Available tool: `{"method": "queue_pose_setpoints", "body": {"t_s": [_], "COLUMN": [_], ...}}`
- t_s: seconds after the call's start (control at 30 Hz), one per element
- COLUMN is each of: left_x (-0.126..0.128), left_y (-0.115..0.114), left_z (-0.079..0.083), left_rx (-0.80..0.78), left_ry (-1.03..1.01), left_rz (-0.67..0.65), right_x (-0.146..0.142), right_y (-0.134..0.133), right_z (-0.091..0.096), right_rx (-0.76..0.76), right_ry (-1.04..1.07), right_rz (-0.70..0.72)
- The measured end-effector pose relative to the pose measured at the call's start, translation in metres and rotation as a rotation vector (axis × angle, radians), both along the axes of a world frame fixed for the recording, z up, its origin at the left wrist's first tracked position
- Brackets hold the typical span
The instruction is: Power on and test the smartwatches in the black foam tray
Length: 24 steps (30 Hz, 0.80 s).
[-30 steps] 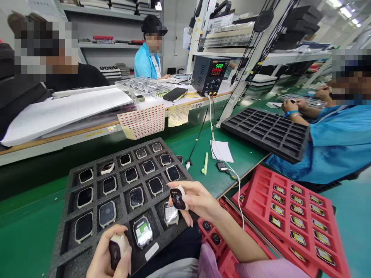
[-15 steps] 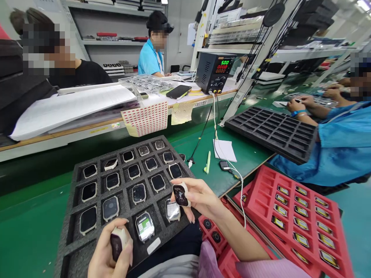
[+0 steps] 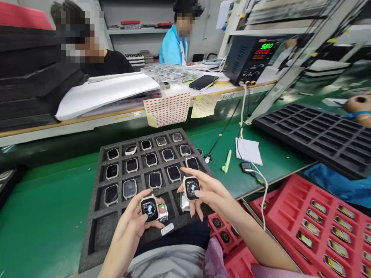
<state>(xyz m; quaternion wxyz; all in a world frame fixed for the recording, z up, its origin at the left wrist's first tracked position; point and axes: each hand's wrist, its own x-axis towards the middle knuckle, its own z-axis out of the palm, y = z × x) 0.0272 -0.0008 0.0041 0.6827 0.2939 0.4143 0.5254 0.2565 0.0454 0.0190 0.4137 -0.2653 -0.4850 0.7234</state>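
Head view, looking down over a green tabletop (image 3: 43, 200): the person's left hand (image 3: 131, 224) has its grip closed on a cream-cased watch (image 3: 150, 208). Thumb and fingers pinch the case sides, and the lit screen faces up, low over the near edge of a black foam tray (image 3: 95, 220). The right hand (image 3: 213, 197) pinches a second watch (image 3: 191, 188) the same way, its grip narrow around the case, just above the tray's near right corner. The two held watches are near each other but apart. Both screens show a round dial graphic (no brand or numerals can be made out). Strapless watches (image 3: 155, 179) fill most of the tray's pockets, dark screens up. Beyond it a power supply (image 3: 249, 58) shows green digits that look like 5.00, with red digits beneath too blurred to read. A sheet of red dot stickers (image 3: 167, 109) hangs off the far tabletop's edge, near a label strip (image 3: 227, 96) whose characters are too small to read. Red trays (image 3: 278, 208) lie to the right.
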Motion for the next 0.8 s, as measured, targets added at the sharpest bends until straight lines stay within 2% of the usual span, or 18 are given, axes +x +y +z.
{"method": "queue_pose_setpoints", "body": {"t_s": [0.27, 0.57, 0.7, 0.8], "left_x": [-0.007, -0.007, -0.004, -0.004], "left_y": [-0.002, -0.003, -0.004, -0.005], "left_z": [0.002, 0.000, -0.004, -0.004], "left_rx": [0.090, 0.131, 0.134, 0.146], "left_ry": [-0.006, 0.041, 0.048, 0.045], "left_rz": [-0.145, -0.164, -0.113, -0.087], "right_x": [-0.023, -0.030, -0.031, -0.031], "right_y": [-0.005, -0.011, -0.013, -0.014], "right_z": [0.000, -0.001, 0.001, 0.003], "right_rx": [0.006, 0.018, 0.030, 0.066], "right_ry": [-0.027, -0.075, -0.143, -0.178], "right_rz": [0.070, 0.000, -0.041, -0.022]}}
